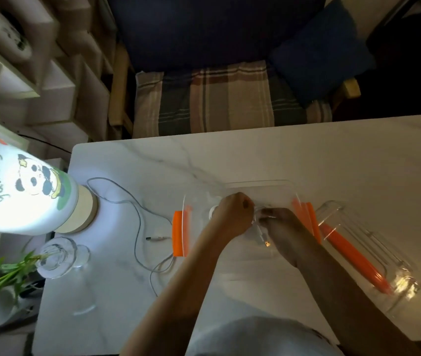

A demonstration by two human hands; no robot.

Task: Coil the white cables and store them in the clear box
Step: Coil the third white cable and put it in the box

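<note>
A clear box (260, 185) with orange side latches stands on the white marble table. Both my hands are over it. My left hand (232, 214) and my right hand (285, 227) pinch a coiled white cable (260, 231) between them; its USB plug hangs down toward me. A small white round thing inside the box shows by my left hand. A second white cable (137, 222) lies loose and uncoiled on the table left of the box, with its plug close to the left latch.
The clear lid (373, 255) with an orange strip lies right of the box. A lit lamp with a panda print (29, 194) stands at the left table edge, a glass vase (55, 258) with green stems near it. A chair sits beyond the table.
</note>
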